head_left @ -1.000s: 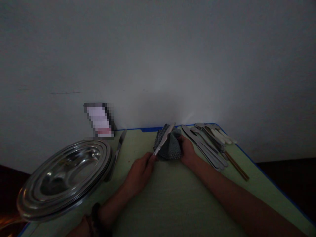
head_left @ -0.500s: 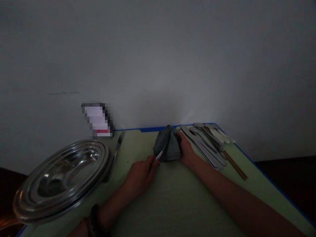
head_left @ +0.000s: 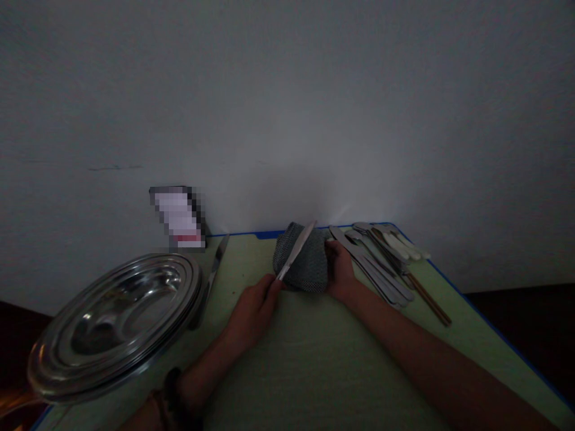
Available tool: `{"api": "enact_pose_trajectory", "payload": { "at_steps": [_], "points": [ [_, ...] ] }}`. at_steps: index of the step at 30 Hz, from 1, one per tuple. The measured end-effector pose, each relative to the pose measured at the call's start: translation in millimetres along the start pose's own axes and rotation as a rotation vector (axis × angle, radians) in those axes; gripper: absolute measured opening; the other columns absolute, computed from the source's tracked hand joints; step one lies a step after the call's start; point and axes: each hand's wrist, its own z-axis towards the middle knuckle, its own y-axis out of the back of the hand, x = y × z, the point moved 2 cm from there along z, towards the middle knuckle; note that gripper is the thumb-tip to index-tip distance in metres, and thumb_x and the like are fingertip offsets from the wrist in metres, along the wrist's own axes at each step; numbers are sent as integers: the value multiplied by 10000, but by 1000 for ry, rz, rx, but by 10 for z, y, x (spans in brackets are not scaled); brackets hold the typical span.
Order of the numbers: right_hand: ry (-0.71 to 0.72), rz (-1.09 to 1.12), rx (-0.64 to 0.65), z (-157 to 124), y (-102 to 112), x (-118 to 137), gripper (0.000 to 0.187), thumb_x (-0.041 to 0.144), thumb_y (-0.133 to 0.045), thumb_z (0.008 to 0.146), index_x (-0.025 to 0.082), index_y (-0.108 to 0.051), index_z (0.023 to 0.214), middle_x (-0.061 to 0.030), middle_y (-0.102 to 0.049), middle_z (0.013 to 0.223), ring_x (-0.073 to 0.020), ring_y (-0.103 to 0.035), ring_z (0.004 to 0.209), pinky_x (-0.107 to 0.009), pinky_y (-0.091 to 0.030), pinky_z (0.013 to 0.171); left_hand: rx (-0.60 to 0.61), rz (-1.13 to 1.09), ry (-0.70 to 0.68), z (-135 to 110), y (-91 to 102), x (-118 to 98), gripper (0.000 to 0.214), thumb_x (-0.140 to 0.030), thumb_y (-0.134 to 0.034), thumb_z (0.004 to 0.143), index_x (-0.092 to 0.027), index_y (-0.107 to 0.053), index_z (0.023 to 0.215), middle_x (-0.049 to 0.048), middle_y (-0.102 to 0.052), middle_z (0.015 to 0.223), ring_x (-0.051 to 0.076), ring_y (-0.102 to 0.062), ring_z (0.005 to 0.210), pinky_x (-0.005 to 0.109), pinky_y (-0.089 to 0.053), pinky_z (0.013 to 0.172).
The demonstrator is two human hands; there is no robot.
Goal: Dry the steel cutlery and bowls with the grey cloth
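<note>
My left hand [head_left: 252, 308] is closed round the handle of a metal table knife [head_left: 296, 250]. Its blade slants up and to the right across a grey checked cloth [head_left: 309, 267]. My right hand [head_left: 340, 271] grips that cloth from the right side, bunched on the pale green table top [head_left: 323, 359]. The blade lies on top of the cloth, bare along most of its length. A dark band sits on my left wrist.
A row of several knives and spoons [head_left: 381, 263] lies right of the cloth. A stack of steel trays [head_left: 117, 320] overhangs the table's left side, with another knife [head_left: 214, 272] beside it. A small card [head_left: 179, 216] leans on the wall behind.
Half a second ago the blade was drawn back into the cloth's fold, only a stub showing. Now it has slid forward and lies long over the cloth again, as one second ago.
</note>
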Motion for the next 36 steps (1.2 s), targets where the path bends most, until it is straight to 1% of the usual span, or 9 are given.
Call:
{"api": "enact_pose_trajectory", "payload": {
  "at_steps": [9, 12, 16, 19, 22, 25, 30, 34, 36],
  "points": [
    [-118, 64, 61, 65, -18, -22, 243, 447, -573, 735, 217, -639, 779, -28, -702, 738, -235, -639, 917, -398, -500, 840, 115, 293, -71, -45, -88, 19, 344, -379, -259, 929, -200, -554, 928, 53, -670, 738, 202, -647, 681, 271, -381, 598],
    [-125, 39, -15, 76, 23, -36, 226, 415, -567, 752, 203, -644, 767, -33, -702, 738, -229, -645, 902, -387, -504, 834, 121, 294, -65, -49, -87, 15, 341, -367, -262, 929, -190, -554, 918, 65, -673, 750, 210, -648, 689, 277, -382, 599],
    [0, -132, -121, 65, 75, -16, 132, 321, -613, 745, 196, -651, 726, -7, -699, 689, -193, -656, 849, -335, -503, 817, 116, 295, -52, -50, -79, 6, 334, -364, -274, 925, -186, -555, 905, 68, -671, 748, 214, -643, 691, 279, -377, 594],
    [19, -187, -62, 43, 62, -19, 96, 292, -657, 712, 196, -657, 710, 6, -694, 650, -186, -661, 814, -317, -507, 784, 116, 252, -38, -47, -76, 13, 324, -362, -278, 923, -194, -551, 878, 51, -661, 738, 194, -634, 676, 265, -377, 585],
    [-4, -232, 52, 13, 17, -58, 168, 325, -705, 668, 175, -671, 736, -8, -693, 642, -199, -665, 794, -318, -507, 760, 89, 174, -41, -37, -70, 29, 324, -364, -271, 924, -196, -544, 875, 45, -655, 750, 185, -630, 692, 258, -393, 602],
    [-9, -294, 89, -13, -24, -100, 221, 342, -725, 643, 159, -680, 758, -19, -697, 653, -209, -664, 808, -321, -503, 763, 71, 99, -48, -25, -66, 44, 323, -367, -273, 922, -188, -542, 902, 50, -661, 789, 188, -631, 723, 263, -411, 632],
    [42, -181, -30, -7, -56, -92, 218, 403, -660, 721, 185, -669, 724, -18, -700, 676, -197, -648, 883, -312, -497, 813, 79, 104, -55, -18, -59, 37, 342, -388, -276, 917, -190, -553, 880, 38, -652, 755, 191, -626, 707, 269, -415, 637],
    [-39, -52, -172, 32, 4, -93, 290, 480, -558, 792, 216, -655, 721, -22, -701, 691, -194, -646, 893, -335, -519, 806, 84, 76, -38, -20, -41, 13, 340, -379, -280, 912, -192, -562, 878, 36, -656, 764, 184, -623, 711, 260, -417, 628],
    [-7, -52, -138, 57, 49, -85, 293, 461, -536, 807, 216, -648, 694, -29, -691, 648, -204, -652, 866, -356, -526, 795, 80, 61, -34, -22, -33, 0, 341, -381, -284, 909, -189, -564, 879, 37, -654, 769, 183, -619, 713, 259, -416, 630]
  ]
}}
